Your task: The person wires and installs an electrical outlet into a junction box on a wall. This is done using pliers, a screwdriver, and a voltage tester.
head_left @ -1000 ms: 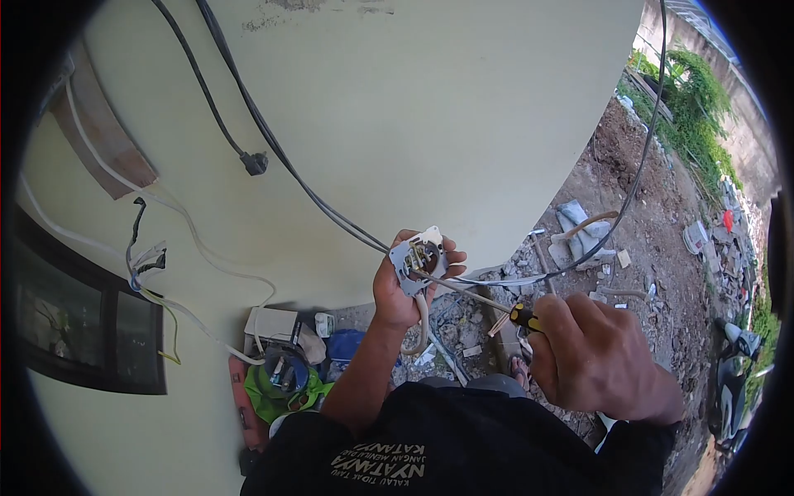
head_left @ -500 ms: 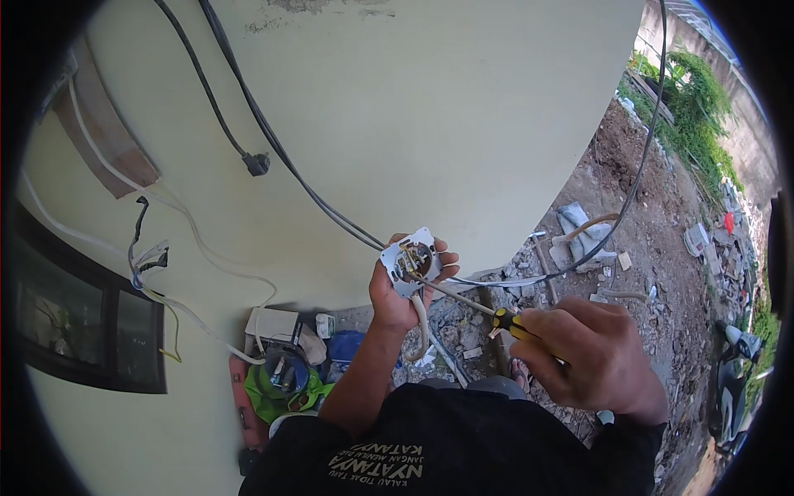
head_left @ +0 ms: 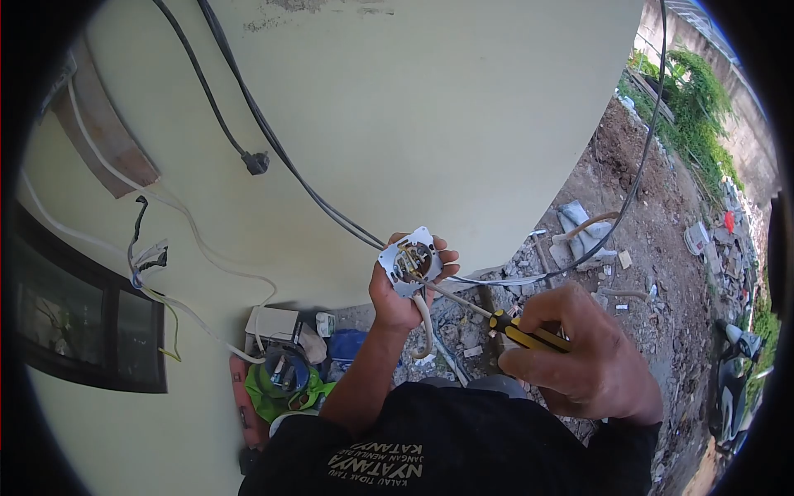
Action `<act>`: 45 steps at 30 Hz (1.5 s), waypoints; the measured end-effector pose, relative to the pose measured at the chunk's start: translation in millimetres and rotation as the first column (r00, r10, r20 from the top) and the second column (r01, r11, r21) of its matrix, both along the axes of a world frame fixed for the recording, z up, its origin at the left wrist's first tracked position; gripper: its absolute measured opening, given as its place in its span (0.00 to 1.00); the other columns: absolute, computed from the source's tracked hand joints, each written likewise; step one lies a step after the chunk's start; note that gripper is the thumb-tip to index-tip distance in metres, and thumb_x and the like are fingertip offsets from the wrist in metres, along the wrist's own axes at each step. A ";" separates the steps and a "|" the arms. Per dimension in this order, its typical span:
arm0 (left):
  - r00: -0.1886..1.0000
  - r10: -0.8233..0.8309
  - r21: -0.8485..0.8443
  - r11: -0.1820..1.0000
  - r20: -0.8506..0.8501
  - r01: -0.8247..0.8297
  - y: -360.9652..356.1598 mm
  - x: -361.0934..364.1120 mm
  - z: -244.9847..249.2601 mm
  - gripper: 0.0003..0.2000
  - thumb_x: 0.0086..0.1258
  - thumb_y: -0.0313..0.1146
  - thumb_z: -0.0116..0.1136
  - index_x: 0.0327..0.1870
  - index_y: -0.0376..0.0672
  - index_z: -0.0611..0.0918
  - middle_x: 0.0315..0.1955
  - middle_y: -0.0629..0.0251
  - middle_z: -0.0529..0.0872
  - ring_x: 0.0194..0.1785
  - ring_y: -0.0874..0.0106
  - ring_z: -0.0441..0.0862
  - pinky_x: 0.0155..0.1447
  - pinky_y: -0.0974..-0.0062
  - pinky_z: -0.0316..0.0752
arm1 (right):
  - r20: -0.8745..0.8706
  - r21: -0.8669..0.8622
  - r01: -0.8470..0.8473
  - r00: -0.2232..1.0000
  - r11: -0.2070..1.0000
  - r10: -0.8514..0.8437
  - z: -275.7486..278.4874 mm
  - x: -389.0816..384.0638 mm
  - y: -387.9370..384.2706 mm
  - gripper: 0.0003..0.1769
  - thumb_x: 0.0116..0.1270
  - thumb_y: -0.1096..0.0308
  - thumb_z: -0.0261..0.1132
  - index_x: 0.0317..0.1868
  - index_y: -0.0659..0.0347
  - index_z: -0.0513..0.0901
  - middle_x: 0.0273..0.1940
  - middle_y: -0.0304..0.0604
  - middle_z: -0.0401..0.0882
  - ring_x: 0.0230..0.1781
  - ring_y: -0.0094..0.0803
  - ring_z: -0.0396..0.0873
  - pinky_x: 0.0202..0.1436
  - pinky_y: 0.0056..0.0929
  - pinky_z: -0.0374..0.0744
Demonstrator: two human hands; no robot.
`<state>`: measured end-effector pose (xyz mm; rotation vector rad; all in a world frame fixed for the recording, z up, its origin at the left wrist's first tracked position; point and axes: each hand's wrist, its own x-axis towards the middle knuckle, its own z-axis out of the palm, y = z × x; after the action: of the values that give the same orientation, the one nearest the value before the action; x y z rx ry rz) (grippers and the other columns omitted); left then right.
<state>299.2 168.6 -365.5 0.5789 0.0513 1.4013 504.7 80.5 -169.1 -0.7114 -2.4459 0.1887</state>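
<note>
In my left hand (head_left: 394, 302), fingers curled around it from below, is an electrical socket (head_left: 411, 260) with a square metal mounting frame and bare brass-coloured contacts facing me. A whitish cable (head_left: 423, 318) hangs from its underside. My right hand (head_left: 591, 355) grips the yellow-and-black handle of a screwdriver (head_left: 525, 331) between thumb and fingers. Its long shaft points up and left, and the tip meets the lower right part of the socket's insides. Exactly which screw it touches is too small to tell.
Black cables (head_left: 281, 157) run down the pale wall (head_left: 447, 107) behind the socket. A black plug (head_left: 257, 163) dangles at left, near loose wires (head_left: 149, 260) and a window (head_left: 91, 306). Below sit a green bag (head_left: 277, 393) and a box (head_left: 269, 326). Rubble (head_left: 471, 318) covers the ground.
My right hand has changed its hold on the screwdriver: the fingers have loosened and lifted, showing more of the handle. The left hand and socket stay almost still.
</note>
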 end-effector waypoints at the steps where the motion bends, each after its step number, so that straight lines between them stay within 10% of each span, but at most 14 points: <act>1: 1.000 0.006 0.001 1.000 -0.007 -0.006 0.2 0.0 -0.4 0.23 0.78 0.53 0.37 0.58 0.44 0.75 0.51 0.48 0.82 0.56 0.52 0.84 0.59 0.53 0.81 | -0.025 -0.004 0.004 1.000 1.000 -0.004 0.6 -1.4 -3.9 0.18 0.57 0.71 0.74 0.47 0.64 0.80 0.34 0.48 0.74 0.30 0.37 0.80 0.28 0.32 0.80; 5: 1.000 0.025 -0.006 1.000 -0.012 -0.025 1.3 0.5 -3.1 0.25 0.77 0.55 0.38 0.59 0.45 0.75 0.51 0.49 0.82 0.56 0.51 0.84 0.58 0.53 0.81 | 0.160 -0.275 0.332 0.941 0.902 -0.297 3.9 -0.6 -22.2 0.20 0.51 0.75 0.74 0.46 0.60 0.81 0.41 0.50 0.72 0.36 0.39 0.79 0.34 0.33 0.81; 11: 1.000 0.022 0.003 1.000 0.002 -0.022 -0.6 -1.4 -3.3 0.25 0.77 0.56 0.37 0.60 0.46 0.75 0.51 0.49 0.82 0.56 0.51 0.83 0.56 0.54 0.82 | 0.014 0.004 -0.060 0.998 0.998 0.060 -0.5 -0.2 -4.7 0.21 0.56 0.69 0.76 0.48 0.63 0.80 0.37 0.50 0.75 0.27 0.36 0.79 0.25 0.31 0.79; 17: 0.996 0.049 0.017 0.999 -0.072 -0.048 3.1 -4.6 -10.4 0.29 0.74 0.61 0.43 0.65 0.50 0.76 0.55 0.46 0.81 0.57 0.47 0.83 0.56 0.51 0.83 | 0.212 -0.212 0.356 0.926 0.910 -0.313 -4.7 3.9 -21.1 0.23 0.50 0.71 0.75 0.48 0.61 0.80 0.45 0.54 0.71 0.35 0.39 0.79 0.31 0.33 0.81; 23: 0.999 0.027 0.053 0.998 0.030 -0.029 0.2 -1.9 -2.9 0.25 0.78 0.55 0.38 0.60 0.44 0.74 0.52 0.48 0.82 0.56 0.51 0.83 0.57 0.54 0.82 | 0.056 -0.003 -0.110 0.992 0.994 0.110 2.7 -1.0 -6.3 0.22 0.53 0.69 0.76 0.48 0.65 0.79 0.43 0.56 0.73 0.29 0.37 0.79 0.26 0.31 0.80; 27: 0.998 0.019 0.048 0.999 0.052 -0.022 1.4 -1.7 -5.0 0.25 0.78 0.54 0.38 0.60 0.44 0.74 0.52 0.47 0.82 0.57 0.51 0.83 0.57 0.54 0.82 | 0.093 -0.106 0.268 0.961 0.958 -0.259 0.3 -7.3 -24.5 0.22 0.50 0.73 0.74 0.46 0.66 0.80 0.43 0.55 0.72 0.32 0.38 0.79 0.29 0.30 0.81; 32: 0.999 0.032 0.072 0.997 0.035 -0.034 2.5 -2.6 -5.7 0.25 0.78 0.55 0.38 0.60 0.44 0.74 0.52 0.48 0.82 0.57 0.51 0.83 0.58 0.53 0.81 | 0.067 0.045 0.012 0.998 0.999 -0.015 -2.9 -0.9 -6.0 0.19 0.55 0.75 0.72 0.48 0.66 0.82 0.42 0.54 0.74 0.30 0.34 0.79 0.25 0.25 0.80; 41: 0.998 0.051 0.021 0.998 0.025 -0.051 6.9 -6.5 -16.3 0.31 0.75 0.61 0.42 0.65 0.45 0.75 0.54 0.46 0.81 0.56 0.47 0.83 0.56 0.51 0.83 | 0.175 0.195 0.218 0.952 0.956 -0.253 -3.4 -3.2 -11.6 0.21 0.53 0.71 0.73 0.49 0.63 0.85 0.36 0.43 0.79 0.31 0.32 0.79 0.29 0.36 0.79; 45: 0.972 0.035 -0.116 0.993 0.234 -0.007 6.7 -11.5 -18.0 0.32 0.75 0.60 0.42 0.66 0.40 0.74 0.55 0.47 0.81 0.58 0.48 0.82 0.59 0.51 0.83 | -0.134 -0.018 0.417 0.900 0.909 -0.415 -21.4 18.3 -11.6 0.20 0.64 0.58 0.70 0.48 0.65 0.84 0.32 0.43 0.78 0.26 0.30 0.77 0.27 0.29 0.74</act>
<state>287.7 175.3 -383.5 0.3148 -0.0527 1.4691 523.1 68.9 -190.6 -1.1577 -2.1066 0.0517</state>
